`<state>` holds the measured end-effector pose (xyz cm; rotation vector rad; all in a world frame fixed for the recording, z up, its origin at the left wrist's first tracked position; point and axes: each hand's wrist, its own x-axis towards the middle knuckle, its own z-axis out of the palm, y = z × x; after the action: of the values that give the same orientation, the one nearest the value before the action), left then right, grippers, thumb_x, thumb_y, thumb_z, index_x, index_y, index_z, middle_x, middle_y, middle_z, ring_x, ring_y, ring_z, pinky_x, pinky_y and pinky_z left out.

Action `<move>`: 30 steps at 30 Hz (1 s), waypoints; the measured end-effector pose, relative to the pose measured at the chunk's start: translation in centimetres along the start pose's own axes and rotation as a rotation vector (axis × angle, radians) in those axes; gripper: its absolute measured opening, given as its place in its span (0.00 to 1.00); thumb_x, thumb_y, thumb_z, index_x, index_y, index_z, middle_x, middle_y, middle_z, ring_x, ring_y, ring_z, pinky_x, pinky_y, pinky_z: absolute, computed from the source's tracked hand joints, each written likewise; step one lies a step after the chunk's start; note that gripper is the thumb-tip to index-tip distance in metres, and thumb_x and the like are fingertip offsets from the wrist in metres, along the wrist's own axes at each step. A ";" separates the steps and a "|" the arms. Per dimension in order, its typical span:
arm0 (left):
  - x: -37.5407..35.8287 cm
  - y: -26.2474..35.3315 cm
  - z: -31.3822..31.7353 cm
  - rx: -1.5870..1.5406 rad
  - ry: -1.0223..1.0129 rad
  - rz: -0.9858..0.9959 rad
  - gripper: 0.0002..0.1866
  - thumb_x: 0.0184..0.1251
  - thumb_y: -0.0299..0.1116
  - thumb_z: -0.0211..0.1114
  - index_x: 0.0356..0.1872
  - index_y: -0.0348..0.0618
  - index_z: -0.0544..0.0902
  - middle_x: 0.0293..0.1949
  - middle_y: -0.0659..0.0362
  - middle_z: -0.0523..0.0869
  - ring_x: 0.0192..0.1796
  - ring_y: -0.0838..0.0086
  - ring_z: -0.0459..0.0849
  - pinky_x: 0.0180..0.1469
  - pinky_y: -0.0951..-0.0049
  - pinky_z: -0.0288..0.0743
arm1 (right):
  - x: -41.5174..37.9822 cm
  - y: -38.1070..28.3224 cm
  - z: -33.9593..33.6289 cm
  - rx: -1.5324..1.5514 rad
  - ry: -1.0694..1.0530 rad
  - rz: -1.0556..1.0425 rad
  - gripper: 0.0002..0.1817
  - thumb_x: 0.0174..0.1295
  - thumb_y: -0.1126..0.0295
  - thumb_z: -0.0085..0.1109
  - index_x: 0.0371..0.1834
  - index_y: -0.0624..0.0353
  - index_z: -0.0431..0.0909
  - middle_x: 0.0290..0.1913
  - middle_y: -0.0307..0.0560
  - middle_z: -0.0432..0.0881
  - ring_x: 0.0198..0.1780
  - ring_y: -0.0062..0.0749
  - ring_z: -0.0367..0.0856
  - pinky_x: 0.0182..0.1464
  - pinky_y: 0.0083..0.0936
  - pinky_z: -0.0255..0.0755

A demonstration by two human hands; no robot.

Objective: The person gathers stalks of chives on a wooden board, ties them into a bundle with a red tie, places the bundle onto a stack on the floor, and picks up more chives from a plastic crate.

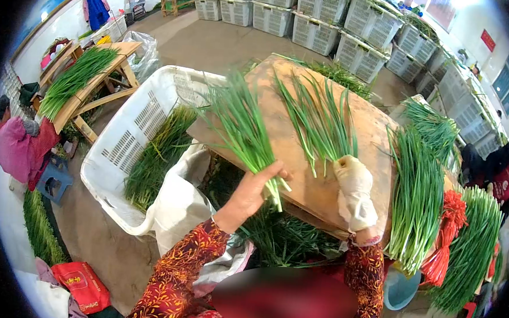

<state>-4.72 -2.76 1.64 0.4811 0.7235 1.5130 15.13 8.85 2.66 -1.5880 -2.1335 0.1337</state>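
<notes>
My bare left hand (247,195) is wrapped round a bunch of Chinese chives (239,126), gripping it near the pale stem ends. The leaf tips of that bunch are blurred and point up and away. My right hand (354,191), in a whitish glove, has its fingers curled together at the stem ends of some loose chives (318,116) spread on the wooden board (271,78). Its fingertips are partly hidden. To the right of that hand lies a thick pile of chives (415,198), stems toward me.
On the left stands a white plastic crate (115,144) with greens inside. Red ties (445,240) hang between two chive piles at right. A blue bucket (401,289) sits below. Stacked crates (315,31) line the back. A person in pink (19,147) is at far left.
</notes>
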 end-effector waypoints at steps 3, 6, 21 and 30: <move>-0.4 -0.7 0.7 0.007 -0.013 -0.081 0.08 0.61 0.34 0.61 0.37 0.43 0.75 0.30 0.61 0.80 0.38 0.69 0.82 0.35 0.69 0.80 | -0.7 0.4 -1.9 0.322 -0.038 0.149 0.09 0.52 0.62 0.60 0.27 0.56 0.80 0.21 0.48 0.79 0.25 0.37 0.79 0.28 0.28 0.72; -0.3 -1.9 1.4 -0.014 -0.012 -0.088 0.10 0.61 0.35 0.61 0.40 0.43 0.76 0.32 0.62 0.81 0.37 0.73 0.82 0.34 0.70 0.79 | -2.4 -0.7 -4.4 1.157 -0.318 0.383 0.10 0.61 0.66 0.54 0.34 0.63 0.76 0.23 0.37 0.76 0.19 0.14 0.67 0.22 0.11 0.63; -0.5 -1.0 0.8 0.032 0.095 0.030 0.08 0.61 0.34 0.61 0.37 0.44 0.74 0.29 0.63 0.79 0.31 0.77 0.79 0.32 0.73 0.78 | -3.8 -1.9 -2.7 0.137 -0.009 -0.088 0.11 0.53 0.62 0.60 0.32 0.57 0.77 0.26 0.48 0.80 0.26 0.34 0.79 0.28 0.28 0.71; -0.7 -0.2 -0.1 -0.041 0.070 0.014 0.07 0.62 0.34 0.60 0.37 0.46 0.73 0.28 0.64 0.75 0.29 0.78 0.76 0.31 0.71 0.76 | -1.2 1.1 -0.4 0.223 -0.077 0.139 0.09 0.52 0.63 0.62 0.28 0.56 0.77 0.24 0.42 0.78 0.18 0.27 0.74 0.22 0.27 0.68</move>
<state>-4.60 -3.51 1.53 0.4049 0.7436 1.5613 16.48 8.02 2.24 -1.6193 -1.9843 0.4682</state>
